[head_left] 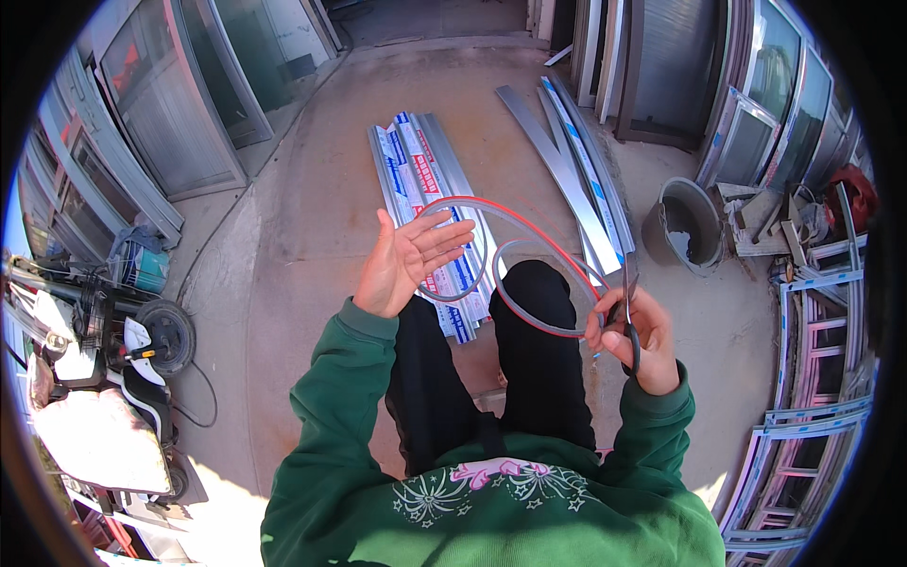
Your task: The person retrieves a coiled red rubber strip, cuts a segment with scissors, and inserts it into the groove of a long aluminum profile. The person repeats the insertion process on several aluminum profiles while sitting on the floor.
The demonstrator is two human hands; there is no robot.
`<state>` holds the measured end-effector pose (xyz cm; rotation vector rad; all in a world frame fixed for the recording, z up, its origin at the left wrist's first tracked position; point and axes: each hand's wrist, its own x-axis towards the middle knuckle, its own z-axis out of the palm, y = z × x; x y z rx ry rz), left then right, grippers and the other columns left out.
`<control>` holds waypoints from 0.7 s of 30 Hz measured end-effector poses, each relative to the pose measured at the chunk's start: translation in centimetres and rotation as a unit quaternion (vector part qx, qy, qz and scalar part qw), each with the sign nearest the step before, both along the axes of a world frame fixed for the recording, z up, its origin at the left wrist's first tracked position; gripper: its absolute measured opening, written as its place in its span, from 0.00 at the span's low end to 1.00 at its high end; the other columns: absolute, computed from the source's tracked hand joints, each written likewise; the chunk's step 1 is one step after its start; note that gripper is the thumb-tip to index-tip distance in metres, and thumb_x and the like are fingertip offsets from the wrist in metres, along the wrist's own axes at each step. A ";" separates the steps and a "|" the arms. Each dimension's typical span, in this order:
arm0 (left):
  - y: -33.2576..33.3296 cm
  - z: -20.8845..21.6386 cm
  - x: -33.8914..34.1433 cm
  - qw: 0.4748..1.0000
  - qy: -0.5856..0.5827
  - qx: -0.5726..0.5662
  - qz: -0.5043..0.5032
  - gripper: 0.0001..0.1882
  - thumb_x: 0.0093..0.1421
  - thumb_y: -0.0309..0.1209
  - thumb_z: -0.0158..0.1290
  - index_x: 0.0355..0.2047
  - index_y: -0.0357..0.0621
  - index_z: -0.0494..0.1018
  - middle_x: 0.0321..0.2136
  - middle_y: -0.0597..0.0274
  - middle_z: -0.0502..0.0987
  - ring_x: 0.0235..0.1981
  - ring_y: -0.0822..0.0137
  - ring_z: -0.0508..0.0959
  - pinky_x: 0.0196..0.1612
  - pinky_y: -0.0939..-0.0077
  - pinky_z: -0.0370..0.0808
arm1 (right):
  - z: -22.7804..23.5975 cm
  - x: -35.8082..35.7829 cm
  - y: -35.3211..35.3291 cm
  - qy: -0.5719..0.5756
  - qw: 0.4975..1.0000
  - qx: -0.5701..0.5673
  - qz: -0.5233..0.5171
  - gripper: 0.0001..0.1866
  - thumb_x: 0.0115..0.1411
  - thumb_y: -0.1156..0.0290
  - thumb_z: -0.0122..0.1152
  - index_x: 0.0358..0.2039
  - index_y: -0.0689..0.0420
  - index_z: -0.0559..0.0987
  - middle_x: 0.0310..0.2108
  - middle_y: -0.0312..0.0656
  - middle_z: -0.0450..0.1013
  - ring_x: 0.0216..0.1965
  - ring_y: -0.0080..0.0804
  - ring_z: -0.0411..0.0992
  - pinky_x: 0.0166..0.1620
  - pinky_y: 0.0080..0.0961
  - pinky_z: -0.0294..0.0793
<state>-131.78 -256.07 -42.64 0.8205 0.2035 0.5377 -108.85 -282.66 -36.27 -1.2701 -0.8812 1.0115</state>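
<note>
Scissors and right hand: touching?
Touching. The head view shows the scissors held in the right hand, with the thumb against the black handle.

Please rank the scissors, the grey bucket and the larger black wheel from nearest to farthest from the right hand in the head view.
1. Scissors, held in the right hand.
2. Grey bucket, on the floor ahead and right.
3. Larger black wheel, far over on the left.

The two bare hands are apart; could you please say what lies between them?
In the head view, a looped grey and red strip lies between open left hand and right hand, with a black-trousered knee below.
</note>
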 end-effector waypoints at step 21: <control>5.0 -0.7 9.2 0.971 0.167 0.080 0.150 0.22 0.76 0.45 0.41 0.48 0.38 0.72 0.32 0.62 0.76 0.30 0.75 0.71 0.36 0.78 0.73 | 8.4 33.1 -31.4 -0.773 0.365 -0.153 -0.496 0.22 0.63 0.66 0.68 0.56 0.55 0.77 0.45 0.44 0.80 0.46 0.37 0.79 0.51 0.33 0.77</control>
